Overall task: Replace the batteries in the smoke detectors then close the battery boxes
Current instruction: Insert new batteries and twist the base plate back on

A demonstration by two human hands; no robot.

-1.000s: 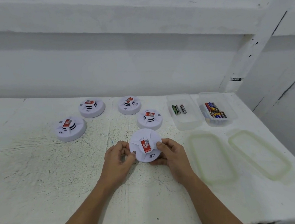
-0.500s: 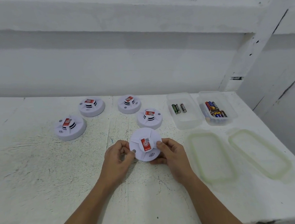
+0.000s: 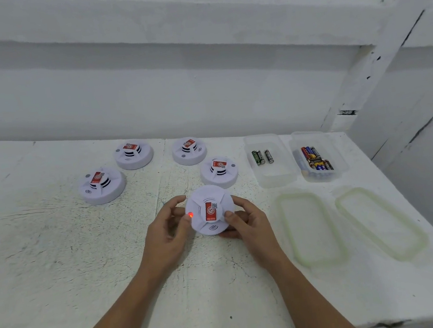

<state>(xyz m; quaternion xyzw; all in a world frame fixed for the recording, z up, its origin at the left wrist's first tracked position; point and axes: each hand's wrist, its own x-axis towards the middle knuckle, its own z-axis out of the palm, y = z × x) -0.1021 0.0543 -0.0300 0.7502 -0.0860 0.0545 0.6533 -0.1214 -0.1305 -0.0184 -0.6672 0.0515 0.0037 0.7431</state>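
A white round smoke detector [image 3: 210, 210] with a red label is held between both hands near the middle of the white table [image 3: 59, 262]. A red light glows on its left side. My left hand [image 3: 167, 230] curls round its left rim, thumb near the light. My right hand [image 3: 246, 221] grips its right rim, thumb on the top face. Several more detectors stand behind: one [image 3: 101, 185] at left, one [image 3: 134, 153] behind it, one [image 3: 189, 150] at centre, one [image 3: 219, 172] just beyond the held one.
Two clear plastic boxes stand at the right: the nearer-left box [image 3: 270, 161] holds three green-black batteries, the other box [image 3: 317, 157] holds several mixed batteries. Their two lids [image 3: 310, 227] [image 3: 381, 222] lie flat in front. A white wall rises behind the table.
The held detector has been turned in my hands, so its label now stands upright, and a red light has come on at its left side. My left fingers have spread slightly.
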